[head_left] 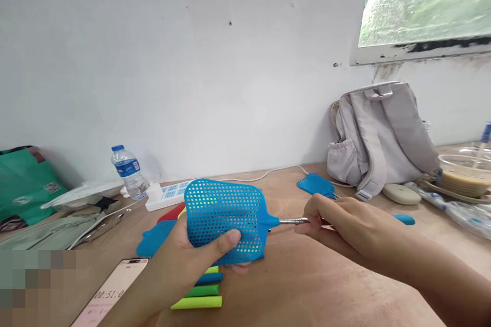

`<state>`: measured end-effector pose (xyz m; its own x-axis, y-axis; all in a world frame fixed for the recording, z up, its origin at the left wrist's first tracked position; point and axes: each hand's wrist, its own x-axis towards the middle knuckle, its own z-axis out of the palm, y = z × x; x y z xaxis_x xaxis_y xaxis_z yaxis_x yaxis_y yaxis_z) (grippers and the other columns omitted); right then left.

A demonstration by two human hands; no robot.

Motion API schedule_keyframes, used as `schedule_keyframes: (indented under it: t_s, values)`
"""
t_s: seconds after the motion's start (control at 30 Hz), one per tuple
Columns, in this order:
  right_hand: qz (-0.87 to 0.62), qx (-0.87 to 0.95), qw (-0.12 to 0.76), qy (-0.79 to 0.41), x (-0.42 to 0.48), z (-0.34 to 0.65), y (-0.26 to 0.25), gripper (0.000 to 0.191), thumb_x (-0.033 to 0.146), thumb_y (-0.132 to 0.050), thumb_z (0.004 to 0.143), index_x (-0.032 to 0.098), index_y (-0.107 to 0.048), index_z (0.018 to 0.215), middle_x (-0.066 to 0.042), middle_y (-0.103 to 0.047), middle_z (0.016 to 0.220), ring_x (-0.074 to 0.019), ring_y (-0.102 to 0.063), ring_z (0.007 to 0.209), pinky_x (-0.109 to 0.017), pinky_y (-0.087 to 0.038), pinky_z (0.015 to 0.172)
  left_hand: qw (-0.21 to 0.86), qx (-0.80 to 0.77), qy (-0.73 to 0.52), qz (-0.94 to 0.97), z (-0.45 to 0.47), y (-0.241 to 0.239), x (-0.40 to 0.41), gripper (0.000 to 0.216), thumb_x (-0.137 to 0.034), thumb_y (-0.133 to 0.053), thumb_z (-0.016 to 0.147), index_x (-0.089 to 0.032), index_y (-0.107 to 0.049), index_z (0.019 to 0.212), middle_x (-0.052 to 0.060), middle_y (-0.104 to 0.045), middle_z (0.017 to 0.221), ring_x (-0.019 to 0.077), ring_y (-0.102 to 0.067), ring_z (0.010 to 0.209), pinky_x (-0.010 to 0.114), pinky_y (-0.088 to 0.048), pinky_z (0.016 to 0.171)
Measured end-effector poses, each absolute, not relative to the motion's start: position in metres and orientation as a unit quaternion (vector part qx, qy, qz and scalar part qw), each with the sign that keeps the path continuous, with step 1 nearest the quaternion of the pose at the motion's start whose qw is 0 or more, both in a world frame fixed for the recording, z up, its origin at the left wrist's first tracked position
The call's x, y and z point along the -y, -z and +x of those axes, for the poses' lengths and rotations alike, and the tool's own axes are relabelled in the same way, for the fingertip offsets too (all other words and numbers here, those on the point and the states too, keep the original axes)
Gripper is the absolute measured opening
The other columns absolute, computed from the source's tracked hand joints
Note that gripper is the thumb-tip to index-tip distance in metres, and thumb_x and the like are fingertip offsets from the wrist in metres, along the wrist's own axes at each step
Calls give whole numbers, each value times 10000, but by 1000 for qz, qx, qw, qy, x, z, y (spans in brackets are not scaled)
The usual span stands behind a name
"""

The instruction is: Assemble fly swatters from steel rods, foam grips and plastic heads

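Blue swatter (245, 214) is up in front of the person, above the wooden table (299, 291), held two-handed and roughly level, mesh head to the left, metal shaft (287, 221) running right. Left hand (195, 250) clamps the mesh head: thumb flat on the near face, fingers behind it, a bit of fingertip showing under the lower edge. Wide, thin, bendy-looking head, so probably held across its face to stop it twisting. Right hand (345, 222) is closed around the shaft, thumb and forefinger near the neck; blue handle end (404, 219) pokes out past that hand. Gripping the shaft close to the neck likely gives control near the joint; the shaft looks stepped, maybe telescopic, mostly hidden by the hand. Another blue swatter (314, 184) lies on the table toward the wall, apart from the hands. Blue mesh piece (155, 240) and red piece (171, 213) sit behind the left hand, partly covered. Coloured handles (203, 291) lie side by side below the left hand, ends roughly lined up, perhaps for easy reach. Phone (115, 286) lies screen up by the left forearm, digits showing, presumably placed for a glance.
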<state>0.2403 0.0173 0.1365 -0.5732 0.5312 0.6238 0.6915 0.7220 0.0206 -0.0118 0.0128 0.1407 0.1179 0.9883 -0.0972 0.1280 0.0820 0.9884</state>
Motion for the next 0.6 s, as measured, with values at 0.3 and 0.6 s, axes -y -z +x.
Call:
schedule_keyframes:
  t_s: [0.3,0.6]
  values:
    - [-373,885,262,93,-20,239,-136,155,335,-420,873,232,-403,759,35,-524,534,-118,-478,424,-219,-242,390,493,-559,-408,527,-15,-122,-11,325,-325,-743,574,-227,-574,834,14,-691,660,257,-661,592,386,-537,599]
    - [-407,888,215,-2,-16,240,-138,149,332,-424,872,226,-399,770,33,-520,618,-111,-457,498,-212,-297,460,461,-587,-407,527,-3,-130,5,345,-440,-696,608,-244,-557,856,-5,-685,623,239,-657,587,392,-544,597]
